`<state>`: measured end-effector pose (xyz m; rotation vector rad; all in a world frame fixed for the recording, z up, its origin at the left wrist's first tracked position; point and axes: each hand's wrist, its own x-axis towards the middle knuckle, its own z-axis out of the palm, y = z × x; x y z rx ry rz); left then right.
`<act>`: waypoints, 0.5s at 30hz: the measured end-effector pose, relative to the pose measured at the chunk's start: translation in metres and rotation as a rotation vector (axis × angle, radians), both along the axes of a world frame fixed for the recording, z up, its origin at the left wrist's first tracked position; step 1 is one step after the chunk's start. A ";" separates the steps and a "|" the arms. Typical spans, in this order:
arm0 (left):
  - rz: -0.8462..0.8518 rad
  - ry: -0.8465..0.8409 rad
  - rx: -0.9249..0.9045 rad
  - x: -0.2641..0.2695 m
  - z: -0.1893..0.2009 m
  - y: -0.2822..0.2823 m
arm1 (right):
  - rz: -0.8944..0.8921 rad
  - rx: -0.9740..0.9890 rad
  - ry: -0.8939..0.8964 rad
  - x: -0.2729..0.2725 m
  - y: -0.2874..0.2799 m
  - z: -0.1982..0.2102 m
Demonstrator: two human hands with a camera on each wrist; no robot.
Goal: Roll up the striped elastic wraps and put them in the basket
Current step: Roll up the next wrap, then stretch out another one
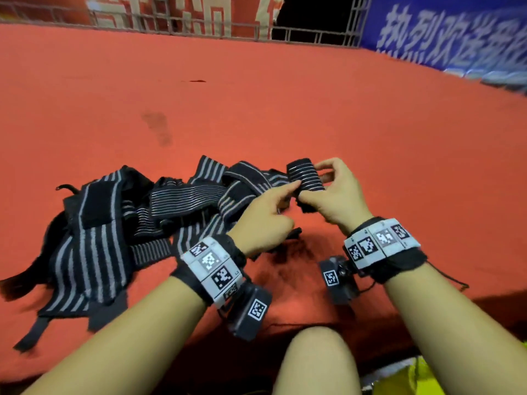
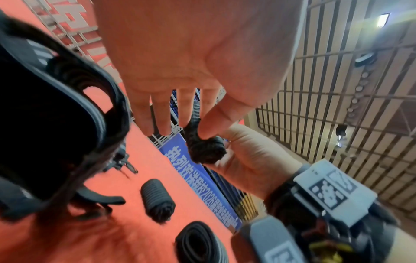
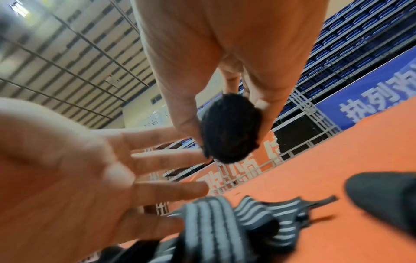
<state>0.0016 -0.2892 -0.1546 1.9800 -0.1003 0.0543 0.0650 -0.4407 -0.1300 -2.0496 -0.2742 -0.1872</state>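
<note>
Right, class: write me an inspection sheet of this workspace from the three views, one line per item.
Surface: orange-red mat, with a dark smudge.
Job's things: rolled wrap in hand; pile of unrolled striped wraps; two finished rolls on the mat; no basket seen.
Clutter: nothing seen.
Hands: right hand grips the rolled wrap; left hand touches it with index finger and thumb.
Cables: thin cord at the right wristband.
Surroundings: blue banner, red banner, metal railing.
</note>
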 end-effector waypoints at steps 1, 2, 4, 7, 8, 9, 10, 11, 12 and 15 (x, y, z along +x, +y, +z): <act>-0.049 0.028 0.067 0.008 -0.001 -0.011 | -0.037 -0.061 0.008 0.011 -0.016 0.002; -0.088 0.049 0.135 0.017 -0.002 -0.021 | -0.073 -0.129 0.020 0.022 -0.031 0.005; -0.133 0.085 0.277 0.033 -0.004 -0.040 | -0.137 -0.261 0.069 0.049 -0.060 0.008; -0.150 0.165 0.390 0.058 -0.012 -0.065 | -0.223 -0.431 0.174 0.085 -0.092 0.004; -0.152 0.172 0.429 0.065 -0.017 -0.074 | -0.251 -0.458 0.201 0.094 -0.099 -0.001; -0.158 0.172 0.468 0.073 -0.022 -0.081 | -0.274 -0.477 0.220 0.102 -0.105 -0.006; -0.171 0.178 0.507 0.080 -0.025 -0.087 | -0.285 -0.499 0.231 0.108 -0.109 -0.012; -0.181 0.200 0.542 0.087 -0.029 -0.092 | -0.287 -0.526 0.240 0.114 -0.111 -0.019; -0.190 0.223 0.567 0.092 -0.033 -0.096 | -0.282 -0.553 0.242 0.120 -0.112 -0.026; -0.205 0.245 0.589 0.105 -0.047 -0.101 | -0.245 -0.615 0.292 0.134 -0.110 -0.037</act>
